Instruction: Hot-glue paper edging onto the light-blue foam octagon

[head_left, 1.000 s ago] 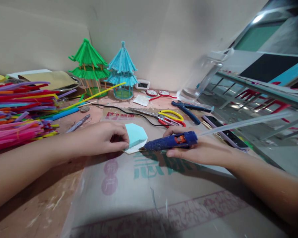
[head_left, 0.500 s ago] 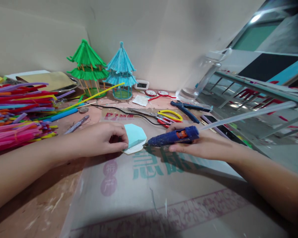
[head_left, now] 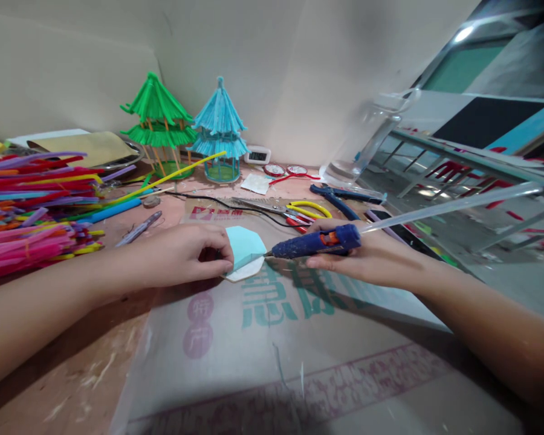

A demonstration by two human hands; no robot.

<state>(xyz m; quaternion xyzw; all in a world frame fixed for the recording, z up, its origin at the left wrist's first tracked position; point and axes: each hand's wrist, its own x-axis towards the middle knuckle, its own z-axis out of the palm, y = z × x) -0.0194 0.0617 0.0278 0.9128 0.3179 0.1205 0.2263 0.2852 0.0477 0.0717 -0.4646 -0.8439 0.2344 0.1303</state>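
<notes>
My left hand [head_left: 206, 254] pinches the left edge of a small many-sided piece of light-blue paper [head_left: 243, 241], whose front part shows a white layer beneath a fold or loose edge. In my right hand [head_left: 344, 260] is a dark-blue hot glue gun [head_left: 315, 241], pointing left. A long clear glue stick [head_left: 453, 208] sticks out of its back end. The nozzle is at the right edge of the paper piece, at the end of the line between blue and white. Whether any glue has come out cannot be made out.
A printed plastic sheet [head_left: 236, 362] covers the worktop. Pipe cleaners [head_left: 36, 211] are heaped at left. Behind stand a green pagoda model [head_left: 156, 115], a blue one [head_left: 220, 127], a small clock [head_left: 257, 155], scissors [head_left: 310, 209], pliers [head_left: 335, 199] and a clear bottle [head_left: 362, 142].
My right hand has moved the glue gun slightly up, its nozzle shifting from the white front part to the fold's right end. My left hand keeps its hold.
</notes>
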